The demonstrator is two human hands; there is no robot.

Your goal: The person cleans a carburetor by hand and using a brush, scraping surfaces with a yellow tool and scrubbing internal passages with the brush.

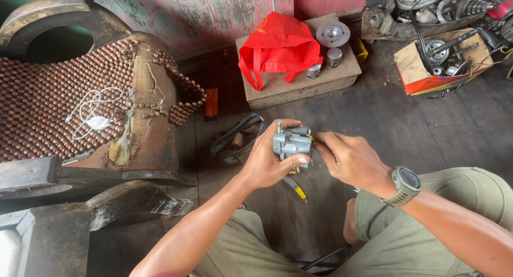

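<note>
Carburetor-looking grey metal part (292, 143) sits dead centre, held up off the floor over the lap so both hands reach it. Left hand (267, 162) wraps it, fingers (295, 162) closed around the body. Right hand (350, 159) pinches at its 3 o'clock side, looks like on a small yellow bit. At 12 o'clock a wooden box (299, 82) carries a red bag (278, 47) and pistons; at 2 o'clock a cardboard box (417, 74) holds gears.

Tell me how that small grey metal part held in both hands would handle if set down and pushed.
The grey metal part looks like cast metal, so probably stiff and heavy for its size. Its blocky, knobbly body with a post on top suggests it would slide or tip, not roll. The left hand wraps it firmly while the right hand works its side, so it seems sturdy.
</note>
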